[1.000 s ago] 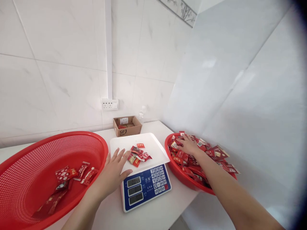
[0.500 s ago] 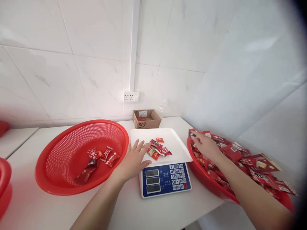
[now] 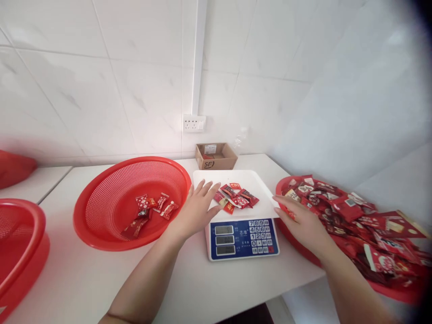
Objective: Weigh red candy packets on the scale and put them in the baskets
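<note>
A blue-faced electronic scale (image 3: 242, 238) with a white weighing tray (image 3: 259, 182) stands in the middle of the white table. A small pile of red sweet packets (image 3: 238, 199) lies on the tray. My left hand (image 3: 195, 210) rests flat on the tray's left edge, fingers spread, holding nothing. My right hand (image 3: 301, 222) hovers flat by the tray's right edge, over the rim of a red basin (image 3: 303, 252) heaped with red packets (image 3: 351, 211). A red mesh basket (image 3: 101, 225) to the left holds several packets (image 3: 150, 209).
A small open cardboard box (image 3: 216, 156) sits at the back by the tiled wall, under a wall socket (image 3: 194, 123). Another red basket (image 3: 20, 243) shows at the far left on a neighbouring table. A white wall runs along the right side.
My right hand has come out of the packet-filled basin and moved left to the scale tray's edge. The left hand stayed on the tray. The view has swung left.
</note>
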Tool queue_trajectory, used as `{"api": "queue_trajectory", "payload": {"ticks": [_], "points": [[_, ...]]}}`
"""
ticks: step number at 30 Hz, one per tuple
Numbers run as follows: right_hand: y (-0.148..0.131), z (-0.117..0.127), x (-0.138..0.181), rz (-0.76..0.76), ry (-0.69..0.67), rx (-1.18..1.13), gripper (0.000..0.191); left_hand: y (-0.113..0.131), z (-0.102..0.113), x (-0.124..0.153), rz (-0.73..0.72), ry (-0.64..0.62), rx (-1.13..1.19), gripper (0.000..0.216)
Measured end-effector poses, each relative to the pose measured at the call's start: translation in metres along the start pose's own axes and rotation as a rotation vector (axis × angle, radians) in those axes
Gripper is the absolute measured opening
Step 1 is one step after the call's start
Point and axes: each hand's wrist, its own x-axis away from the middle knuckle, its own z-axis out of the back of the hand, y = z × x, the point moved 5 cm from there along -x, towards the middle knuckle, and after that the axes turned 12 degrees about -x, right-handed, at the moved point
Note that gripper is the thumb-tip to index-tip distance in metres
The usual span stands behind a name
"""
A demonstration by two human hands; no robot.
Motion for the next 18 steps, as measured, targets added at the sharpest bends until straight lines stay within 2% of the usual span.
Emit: {"api": "queue_trajectory", "payload": {"ticks": [5, 9, 11, 13, 15, 16, 18], "points": [[0.042, 0.007, 0.037, -0.142, 0.058, 0.015, 0.046, 0.003, -0.001, -0.003, 0.004, 0.054, 0.047, 0.05], [0.044, 0.006, 0.039, -0.225, 0.071, 0.026, 0.051, 0.006, -0.004, -0.006, 0.004, 0.086, 0.113, 0.047], [0.04, 0.006, 0.037, -0.253, 0.078, 0.02, 0.053, 0.006, -0.001, -0.004, 0.016, 0.146, 0.2, 0.062], [0.04, 0.006, 0.037, -0.264, 0.072, -0.006, 0.053, 0.007, 0.009, 0.002, 0.002, 0.253, 0.299, 0.088], [0.041, 0.005, 0.038, -0.245, 0.051, -0.046, 0.052, 0.009, 0.021, 0.014, -0.067, 0.329, 0.38, 0.098], [0.042, 0.005, 0.038, -0.229, 0.043, -0.074, 0.052, 0.012, 0.026, 0.022, -0.117, 0.325, 0.405, 0.094], [0.043, 0.007, 0.039, -0.209, 0.036, -0.135, 0.053, 0.017, 0.031, 0.039, -0.21, 0.227, 0.451, 0.077]]}}
